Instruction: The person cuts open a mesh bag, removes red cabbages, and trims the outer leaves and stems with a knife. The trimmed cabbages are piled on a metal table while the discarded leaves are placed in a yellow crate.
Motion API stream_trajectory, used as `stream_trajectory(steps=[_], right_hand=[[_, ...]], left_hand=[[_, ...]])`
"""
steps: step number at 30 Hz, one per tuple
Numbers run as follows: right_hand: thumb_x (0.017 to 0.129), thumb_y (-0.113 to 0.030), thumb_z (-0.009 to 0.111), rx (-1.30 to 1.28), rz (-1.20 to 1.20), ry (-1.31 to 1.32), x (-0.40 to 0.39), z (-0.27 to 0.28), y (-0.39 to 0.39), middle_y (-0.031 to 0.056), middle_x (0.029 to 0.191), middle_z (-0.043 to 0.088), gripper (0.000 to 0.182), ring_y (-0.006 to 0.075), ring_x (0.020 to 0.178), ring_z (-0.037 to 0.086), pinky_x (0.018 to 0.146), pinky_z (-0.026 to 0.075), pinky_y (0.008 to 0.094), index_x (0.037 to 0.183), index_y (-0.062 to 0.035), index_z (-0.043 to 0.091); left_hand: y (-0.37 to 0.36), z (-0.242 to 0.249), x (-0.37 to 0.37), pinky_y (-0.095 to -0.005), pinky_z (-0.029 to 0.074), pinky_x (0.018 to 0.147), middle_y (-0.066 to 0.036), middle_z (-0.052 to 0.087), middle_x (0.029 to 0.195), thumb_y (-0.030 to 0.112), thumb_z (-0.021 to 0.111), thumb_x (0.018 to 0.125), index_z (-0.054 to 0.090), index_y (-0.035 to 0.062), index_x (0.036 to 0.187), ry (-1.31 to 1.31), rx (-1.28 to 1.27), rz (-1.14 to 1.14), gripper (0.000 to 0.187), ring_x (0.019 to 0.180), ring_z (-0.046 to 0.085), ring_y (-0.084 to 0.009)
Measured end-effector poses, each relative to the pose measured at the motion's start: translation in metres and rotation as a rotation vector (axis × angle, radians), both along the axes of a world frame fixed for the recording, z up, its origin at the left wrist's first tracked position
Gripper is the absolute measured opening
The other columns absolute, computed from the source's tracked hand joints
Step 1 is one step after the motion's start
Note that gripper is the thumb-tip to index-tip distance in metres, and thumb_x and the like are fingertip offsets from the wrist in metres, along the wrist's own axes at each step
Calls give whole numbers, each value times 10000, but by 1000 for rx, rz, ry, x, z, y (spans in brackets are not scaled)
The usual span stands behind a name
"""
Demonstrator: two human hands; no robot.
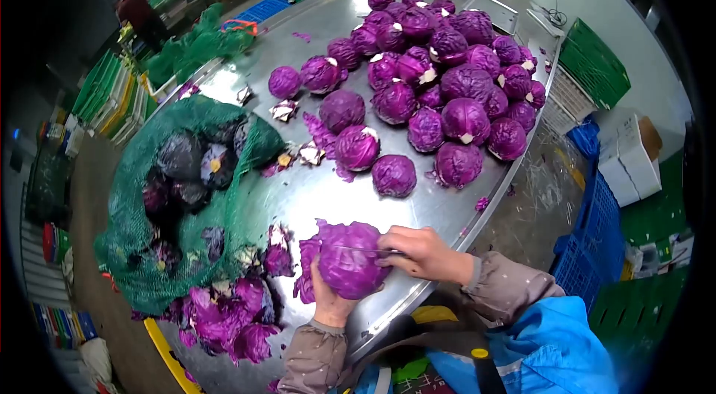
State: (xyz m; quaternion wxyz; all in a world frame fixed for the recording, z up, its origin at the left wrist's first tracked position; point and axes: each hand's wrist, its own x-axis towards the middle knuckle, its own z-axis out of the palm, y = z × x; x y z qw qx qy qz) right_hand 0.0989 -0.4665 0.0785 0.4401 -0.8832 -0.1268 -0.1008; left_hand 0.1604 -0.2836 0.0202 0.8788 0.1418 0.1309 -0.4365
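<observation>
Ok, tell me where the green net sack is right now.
In the head view the green net sack lies on the left part of the steel table, holding dark cabbages, left of the left hand and beside the pile of trimmed purple leaves.

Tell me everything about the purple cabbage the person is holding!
The red cabbage is round, deep purple and glossy, with loose outer leaves flaring at its left side. It sits at the near edge of the shiny metal table. The left hand cups it from below; the right hand presses a thin knife blade across its top. Torn purple leaves lie beside it.
</observation>
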Motion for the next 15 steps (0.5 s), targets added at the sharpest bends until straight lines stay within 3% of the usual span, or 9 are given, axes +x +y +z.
stream_trajectory(steps=[3, 5, 6, 8, 9, 12, 15], right_hand=[[722, -30, 683, 32, -97, -86, -22, 15, -42, 119, 831, 580, 298, 265, 682, 610, 589, 492, 326, 991, -9, 558], [718, 15, 675, 87, -299, -81, -46, 15, -66, 117, 820, 594, 278, 219, 668, 618, 616, 492, 322, 968, 34, 556], [734, 12, 667, 159, -432, -80, -54, 16, -74, 86, 793, 602, 223, 156, 674, 603, 620, 483, 302, 927, 53, 563], [748, 6, 668, 382, -600, 68, -68, 15, -88, 53, 774, 597, 181, 113, 671, 573, 614, 463, 268, 900, 42, 575], [750, -13, 682, 436, -676, 164, -68, 15, -89, 28, 747, 582, 181, 84, 679, 536, 624, 437, 232, 895, 29, 582], [756, -39, 695, 554, -606, 238, -59, 0, -75, 11, 745, 573, 178, 68, 693, 512, 635, 424, 232, 879, 22, 582], [787, -62, 667, 521, -495, 338, -44, -15, -56, -5, 717, 567, 120, 59, 649, 504, 586, 415, 223, 841, 2, 581]], left_hand=[[-34, -3, 7, -537, 450, 937, -162, 496, 1271, 533, 359, 908, 417, 90, 1319, -82, -16, -134, 607, 1188, 480, -339], [-61, 6, 25, -589, 449, 920, -160, 413, 1331, 577, 420, 866, 376, 169, 1348, -16, 84, -184, 633, 1203, 449, -376], [-72, 13, 38, -608, 447, 913, -159, 376, 1355, 582, 457, 847, 361, 196, 1356, 33, 121, -230, 646, 1219, 426, -388], [-100, 23, 64, -627, 441, 912, -153, 327, 1378, 568, 542, 807, 335, 234, 1365, 91, 53, -154, 682, 1252, 376, -400], [-113, 37, 72, -619, 418, 942, -161, 321, 1385, 533, 580, 798, 337, 221, 1365, 106, 68, -160, 691, 1279, 344, -385], [-141, 29, 92, -605, 352, 1005, -173, 310, 1397, 536, 531, 848, 303, 172, 1381, -218, 59, -198, 686, 1287, 342, -375], [-140, 9, 89, -529, 407, 994, -189, 292, 1367, 445, 570, 864, 306, 73, 1348, -168, 170, -139, 665, 1224, 397, -391]])
